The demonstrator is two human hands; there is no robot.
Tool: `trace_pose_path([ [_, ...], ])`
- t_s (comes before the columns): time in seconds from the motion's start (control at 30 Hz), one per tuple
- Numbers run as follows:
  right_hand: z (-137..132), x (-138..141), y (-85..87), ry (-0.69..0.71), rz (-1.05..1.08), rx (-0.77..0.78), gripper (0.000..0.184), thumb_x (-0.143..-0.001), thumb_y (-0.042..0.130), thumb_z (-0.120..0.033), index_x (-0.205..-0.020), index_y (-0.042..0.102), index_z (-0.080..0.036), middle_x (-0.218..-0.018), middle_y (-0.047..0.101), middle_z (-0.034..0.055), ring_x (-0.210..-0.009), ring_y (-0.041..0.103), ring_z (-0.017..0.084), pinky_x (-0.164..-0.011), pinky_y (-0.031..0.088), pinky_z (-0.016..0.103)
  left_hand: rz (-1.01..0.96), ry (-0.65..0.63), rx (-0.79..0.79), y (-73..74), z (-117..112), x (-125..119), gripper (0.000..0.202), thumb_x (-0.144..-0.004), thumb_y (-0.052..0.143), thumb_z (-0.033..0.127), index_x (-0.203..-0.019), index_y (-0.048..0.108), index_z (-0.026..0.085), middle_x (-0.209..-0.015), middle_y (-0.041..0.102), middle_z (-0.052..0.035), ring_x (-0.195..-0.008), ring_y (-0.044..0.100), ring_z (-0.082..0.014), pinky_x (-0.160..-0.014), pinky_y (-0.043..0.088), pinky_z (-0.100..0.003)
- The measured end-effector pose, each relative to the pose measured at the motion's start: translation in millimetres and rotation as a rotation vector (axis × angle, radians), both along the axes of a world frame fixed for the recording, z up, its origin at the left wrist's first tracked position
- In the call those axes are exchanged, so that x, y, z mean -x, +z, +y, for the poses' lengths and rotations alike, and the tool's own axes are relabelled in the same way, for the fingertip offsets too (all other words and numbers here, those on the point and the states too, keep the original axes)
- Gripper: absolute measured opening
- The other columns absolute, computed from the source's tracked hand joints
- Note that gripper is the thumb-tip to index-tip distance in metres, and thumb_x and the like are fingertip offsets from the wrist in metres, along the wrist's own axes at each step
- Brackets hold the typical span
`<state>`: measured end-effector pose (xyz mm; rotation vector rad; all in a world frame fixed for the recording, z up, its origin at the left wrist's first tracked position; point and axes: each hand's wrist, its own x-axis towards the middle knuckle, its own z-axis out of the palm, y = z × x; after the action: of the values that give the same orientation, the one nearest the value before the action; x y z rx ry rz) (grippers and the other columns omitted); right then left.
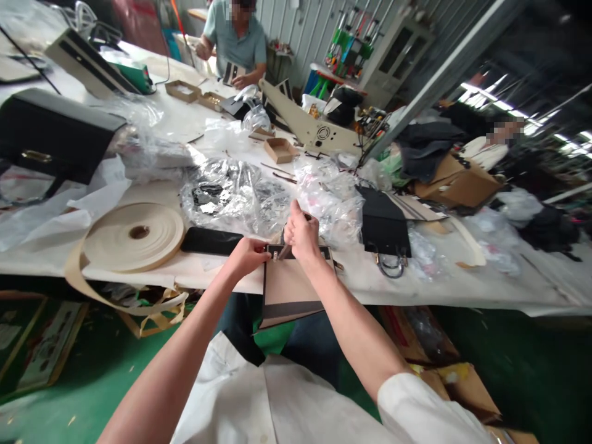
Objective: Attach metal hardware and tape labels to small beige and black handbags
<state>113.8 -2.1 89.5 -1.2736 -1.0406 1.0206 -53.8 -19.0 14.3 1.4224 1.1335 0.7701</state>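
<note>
Together, left hand (247,254) and right hand (301,234) pinch the tan panel (289,287).

One tan panel (291,287), one tape roll (134,236), two co-workers (235,43) (485,153).

We grip the tan panel (291,287) with our left hand (247,254), our right hand (301,234) presses a small tool (283,251) on its top edge
</note>
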Motion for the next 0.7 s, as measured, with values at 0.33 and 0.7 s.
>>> trace_pose_path([
  [0.33,-18.3,-227.1,-11.0,-0.198,-0.414,0.396,0.077,-0.082,0.078,-0.095,-0.068,0.041,-0.029,-0.049,0.037,-0.0078,-0.041,0.030,0.009,-0.039,0.019,0.026,-0.071,0.027,0.072,-8.6,0.5,-1.3,0.024,-0.071,0.080,0.033,-0.084,0.085,0.014,-0.066,0.059,0.0030,-0.070,0.056,-0.0178,-0.065,0.040,-0.026],
  [0.7,9.6,-303.8,-98.6,-0.320,-1.439,-0.129,0.068,-0.101,0.025,-0.085,-0.079,0.063,-0.032,-0.094,0.071,0.0288,-0.086,0.069,0.044,-0.076,0.043,0.059,-0.007,0.108,0.068,-6.2,-4.2,-5.7,0.038,-0.072,0.081,0.022,-0.108,0.090,0.014,-0.079,0.069,-0.0013,-0.075,0.063,-0.0207,-0.072,0.047,-0.033],
])
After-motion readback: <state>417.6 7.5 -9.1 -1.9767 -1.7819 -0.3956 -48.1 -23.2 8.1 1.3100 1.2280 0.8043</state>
